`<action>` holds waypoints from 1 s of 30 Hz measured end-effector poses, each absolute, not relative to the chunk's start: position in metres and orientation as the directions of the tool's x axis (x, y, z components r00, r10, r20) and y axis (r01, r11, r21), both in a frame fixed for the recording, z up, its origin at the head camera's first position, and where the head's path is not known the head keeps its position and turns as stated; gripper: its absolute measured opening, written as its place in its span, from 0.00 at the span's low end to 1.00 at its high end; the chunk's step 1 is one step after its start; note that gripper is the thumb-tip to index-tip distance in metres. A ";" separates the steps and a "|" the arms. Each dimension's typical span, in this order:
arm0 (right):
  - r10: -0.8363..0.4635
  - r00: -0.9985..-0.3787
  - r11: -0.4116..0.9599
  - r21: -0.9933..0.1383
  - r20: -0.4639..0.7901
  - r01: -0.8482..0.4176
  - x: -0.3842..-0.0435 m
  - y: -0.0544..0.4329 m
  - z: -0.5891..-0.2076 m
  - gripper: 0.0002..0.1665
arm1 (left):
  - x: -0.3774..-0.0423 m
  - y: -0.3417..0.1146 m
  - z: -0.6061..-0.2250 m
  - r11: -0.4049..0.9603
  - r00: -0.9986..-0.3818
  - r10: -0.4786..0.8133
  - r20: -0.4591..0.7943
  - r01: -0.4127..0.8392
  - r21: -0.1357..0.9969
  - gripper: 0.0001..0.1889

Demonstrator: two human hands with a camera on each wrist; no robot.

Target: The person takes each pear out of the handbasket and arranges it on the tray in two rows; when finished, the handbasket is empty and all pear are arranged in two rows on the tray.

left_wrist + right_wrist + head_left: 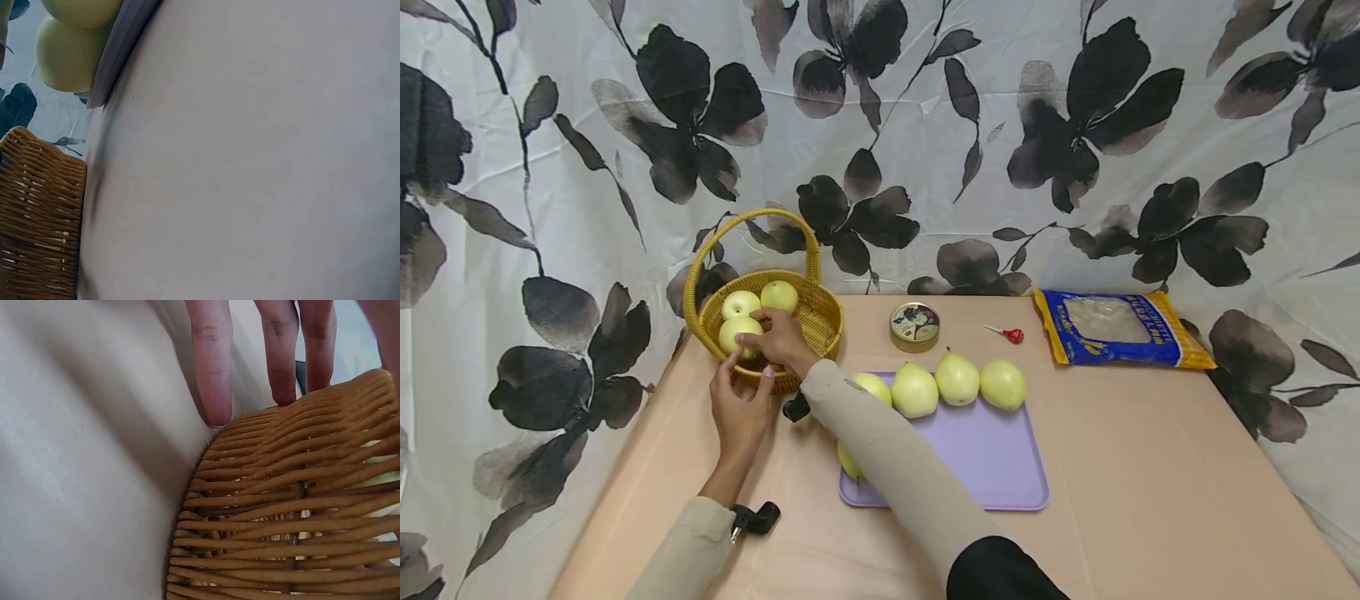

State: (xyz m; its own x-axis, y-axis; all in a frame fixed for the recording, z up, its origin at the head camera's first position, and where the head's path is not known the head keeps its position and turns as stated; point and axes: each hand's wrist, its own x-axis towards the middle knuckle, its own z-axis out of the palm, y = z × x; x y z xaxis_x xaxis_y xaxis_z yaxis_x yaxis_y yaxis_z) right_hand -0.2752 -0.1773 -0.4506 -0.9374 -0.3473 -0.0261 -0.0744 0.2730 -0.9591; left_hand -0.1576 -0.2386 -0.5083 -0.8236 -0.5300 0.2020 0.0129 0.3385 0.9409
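A yellow wicker basket (826, 321) with a tall handle stands at the back left and holds three pale green pears. Reaching into it, my right hand (784, 340) holds the front pear (737, 333), with fingers at its right side. Behind that one lie two more, a left pear (741, 303) and a right pear (779, 296). My left hand (741, 408) is at the basket's near side, thumb and fingers spread. In the right wrist view, its fairly straight fingers (212, 375) touch the woven wall (281, 481).
A lilac tray (977, 462) with several pears (958, 379) stands right of the basket, partly hidden by my right sleeve. Behind it are a round tin (914, 327), small red-handled scissors (1011, 335) and a blue-and-yellow bag (1120, 329). Floral cloth (955, 150) hangs behind the table.
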 end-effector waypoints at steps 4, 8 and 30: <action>-0.327 -0.945 0.290 -0.950 0.013 -0.114 -0.276 -0.173 -0.447 0.31 | -0.159 -0.237 -0.508 0.339 -0.829 -0.524 0.194 0.006 0.941 0.35; -0.307 -0.951 0.302 -0.943 0.040 -0.137 -0.278 -0.169 -0.438 0.32 | -0.161 -0.236 -0.506 0.344 -0.832 -0.517 0.198 0.010 0.939 0.35; -0.388 -0.896 0.130 -0.950 0.215 -0.284 -0.240 -0.099 -0.382 0.32 | -0.159 -0.241 -0.506 0.373 -0.821 -0.535 0.198 -0.019 0.928 0.36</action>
State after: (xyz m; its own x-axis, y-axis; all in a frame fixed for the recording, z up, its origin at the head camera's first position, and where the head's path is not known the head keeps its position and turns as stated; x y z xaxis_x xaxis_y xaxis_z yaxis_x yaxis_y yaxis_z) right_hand -0.2402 -0.0994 -0.3821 -0.8964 -0.3877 0.2146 -0.2837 0.1300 -0.9501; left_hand -0.1589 -0.2408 -0.5055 -0.8215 -0.5348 0.1978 -0.0195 0.3730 0.9276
